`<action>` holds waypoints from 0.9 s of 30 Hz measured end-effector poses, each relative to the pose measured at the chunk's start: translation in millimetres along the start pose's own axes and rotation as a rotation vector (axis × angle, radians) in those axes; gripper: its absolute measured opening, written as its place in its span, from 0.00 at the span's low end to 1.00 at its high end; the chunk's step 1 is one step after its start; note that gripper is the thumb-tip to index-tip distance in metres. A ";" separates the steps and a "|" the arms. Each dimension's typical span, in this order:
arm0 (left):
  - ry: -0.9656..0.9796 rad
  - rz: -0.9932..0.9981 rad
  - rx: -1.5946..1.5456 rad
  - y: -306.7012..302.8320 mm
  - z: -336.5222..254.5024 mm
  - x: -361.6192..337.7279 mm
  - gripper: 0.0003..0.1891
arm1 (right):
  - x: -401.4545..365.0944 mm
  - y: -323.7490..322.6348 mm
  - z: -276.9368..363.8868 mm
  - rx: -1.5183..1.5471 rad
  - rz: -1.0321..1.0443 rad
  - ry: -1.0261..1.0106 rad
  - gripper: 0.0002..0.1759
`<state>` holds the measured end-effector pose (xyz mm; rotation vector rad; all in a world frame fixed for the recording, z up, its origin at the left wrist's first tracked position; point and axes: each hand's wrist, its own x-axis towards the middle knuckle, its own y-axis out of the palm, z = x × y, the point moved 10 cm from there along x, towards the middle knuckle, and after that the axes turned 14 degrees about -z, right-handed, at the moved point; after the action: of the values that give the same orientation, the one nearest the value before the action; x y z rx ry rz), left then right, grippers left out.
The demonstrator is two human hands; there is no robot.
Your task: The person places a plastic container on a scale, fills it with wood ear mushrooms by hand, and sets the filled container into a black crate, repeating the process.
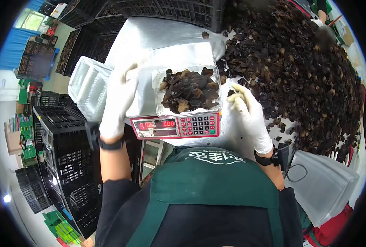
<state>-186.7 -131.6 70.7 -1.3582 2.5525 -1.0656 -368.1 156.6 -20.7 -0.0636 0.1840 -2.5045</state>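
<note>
On the scale (199,125) sits a clear plastic box (159,101) filled with a heap of black fungus (190,91). Red digits glow on the scale's front display. My left hand (123,92), in a white glove, is beside the left edge of the weighing plate, its fingers loosely bent and apart with nothing seen in them. To the right of the box, my right hand (250,113), also gloved, has its thumb and fingertips curled around a small dark piece of black fungus (231,93). That piece is partly hidden by the fingers.
A large spread of black fungus (298,74) covers the table's right side. Stacked clear boxes (90,88) stand left of my left hand. A black crate (183,16) borders the table's far side. More crates (69,160) rise at left; a translucent tub (325,185) lies at lower right.
</note>
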 end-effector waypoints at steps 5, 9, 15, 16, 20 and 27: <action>0.066 0.155 0.172 11.9 -32.3 -76.3 0.23 | -13.9 45.8 5.6 0.064 0.280 0.172 0.37; 0.043 0.154 0.071 26.7 3.8 -95.0 0.32 | -9.6 56.4 -13.2 0.297 0.319 0.290 0.39; -0.465 0.242 -0.626 56.9 26.6 -104.7 0.38 | -1.2 55.9 -10.2 0.314 0.284 0.329 0.41; -0.489 0.224 -0.669 57.5 21.6 -104.9 0.39 | 0.6 53.4 -9.5 0.304 0.265 0.309 0.41; -0.483 0.110 -0.816 61.4 22.7 -121.6 0.41 | -9.7 41.9 -0.5 0.303 0.200 0.280 0.40; -0.494 0.098 -0.877 6.3 -31.1 -156.3 0.43 | -40.4 41.7 63.6 0.381 0.161 0.192 0.41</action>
<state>-106.9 5.0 50.7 -1.3403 2.6838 0.4595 -305.5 139.7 36.0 0.3346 -0.2050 -2.3394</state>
